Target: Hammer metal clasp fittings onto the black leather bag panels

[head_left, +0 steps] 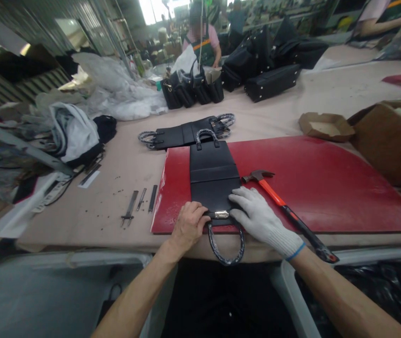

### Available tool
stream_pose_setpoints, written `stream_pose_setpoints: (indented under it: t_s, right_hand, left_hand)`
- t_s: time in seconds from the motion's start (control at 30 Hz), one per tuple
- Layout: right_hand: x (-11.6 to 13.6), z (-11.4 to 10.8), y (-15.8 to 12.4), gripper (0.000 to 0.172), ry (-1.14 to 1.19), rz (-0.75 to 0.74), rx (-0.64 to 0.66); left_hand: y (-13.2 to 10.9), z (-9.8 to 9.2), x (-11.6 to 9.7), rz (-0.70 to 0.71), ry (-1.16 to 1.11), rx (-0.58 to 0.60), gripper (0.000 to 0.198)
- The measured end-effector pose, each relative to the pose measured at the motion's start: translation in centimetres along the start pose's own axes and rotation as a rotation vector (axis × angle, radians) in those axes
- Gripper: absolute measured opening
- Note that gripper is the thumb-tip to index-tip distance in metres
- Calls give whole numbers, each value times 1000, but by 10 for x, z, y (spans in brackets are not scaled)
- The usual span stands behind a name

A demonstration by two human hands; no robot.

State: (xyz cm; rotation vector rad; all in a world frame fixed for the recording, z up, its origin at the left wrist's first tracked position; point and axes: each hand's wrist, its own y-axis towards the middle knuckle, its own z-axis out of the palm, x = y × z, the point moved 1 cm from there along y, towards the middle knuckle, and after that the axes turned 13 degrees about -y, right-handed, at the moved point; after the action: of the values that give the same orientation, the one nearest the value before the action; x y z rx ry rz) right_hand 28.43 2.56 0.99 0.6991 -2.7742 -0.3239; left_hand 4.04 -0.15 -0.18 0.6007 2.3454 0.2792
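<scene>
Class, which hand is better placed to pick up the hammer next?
Probably the right hand: it lies beside the hammer, while the left hand is farther away, across the black panel.

no text can be read; lettering-like marks on a white strip (50, 196) at left are blurred.

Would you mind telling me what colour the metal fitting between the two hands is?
The metal fitting is silver, as the head view, the only one, shows.
</scene>
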Motion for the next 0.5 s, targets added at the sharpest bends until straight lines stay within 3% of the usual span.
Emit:
stream_pose_setpoints:
  t_s: [0.23,0.37,0.5]
  right_hand:
    - [36,-1,17,24,15,-178,50]
    - [30,4,23,20,51,-216,36]
    - [18,15,27,27,88,-249,-68]
  left_hand:
    - [-1,1,4,28,-49,-34,14]
    - [0,2,-1,-1,-35,-60,12]
    - [3,2,-2,-6,-109,-81,11]
